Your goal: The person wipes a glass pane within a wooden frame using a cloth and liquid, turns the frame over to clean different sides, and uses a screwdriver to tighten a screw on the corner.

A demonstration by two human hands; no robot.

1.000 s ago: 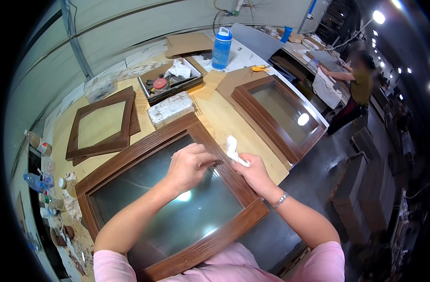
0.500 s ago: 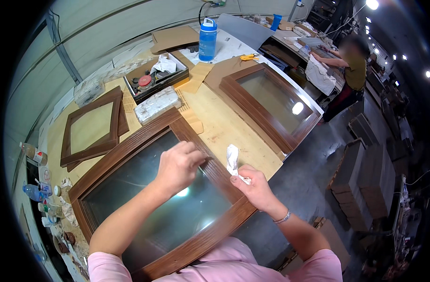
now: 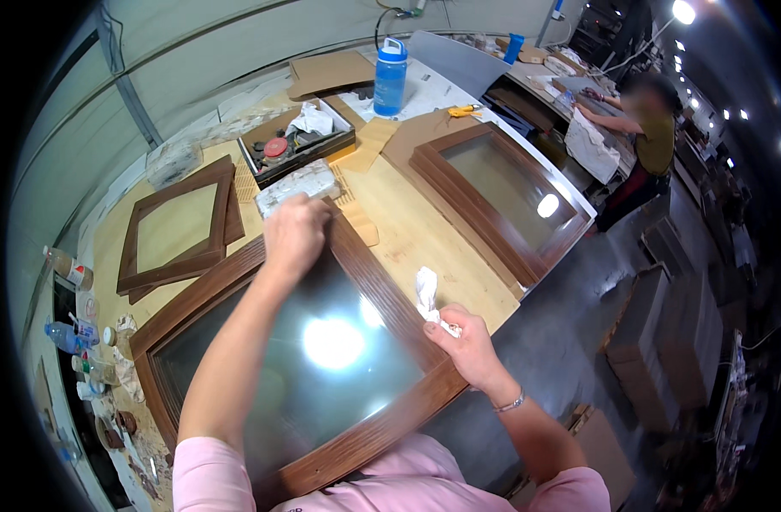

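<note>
A brown wood-framed glass panel [image 3: 389,317] lies tilted in front of me, its near edge against my pink shirt. My left hand [image 3: 295,237] is closed over the panel's far corner, fingers curled down; whatever they grip is hidden. At the panel's right corner my right hand [image 3: 466,343] is shut on a crumpled white cloth [image 3: 425,290], which sticks up past the thumb. Bright lamp reflections shine in the glass. Just beyond my left hand sits a white, stained block [image 3: 303,184].
More brown framed panels lie at right [image 3: 520,261] and left [image 3: 131,243]. Behind stand an open box [image 3: 339,143] of small items and a blue water bottle [image 3: 390,84]. Several bottles [image 3: 64,334] line the left edge. A person [image 3: 651,128] works at another bench; cardboard stacks [image 3: 634,320] stand on the floor.
My left hand has moved away from me and left, from the panel's right frame side to its far corner. My right hand still holds the cloth at about the same spot.
</note>
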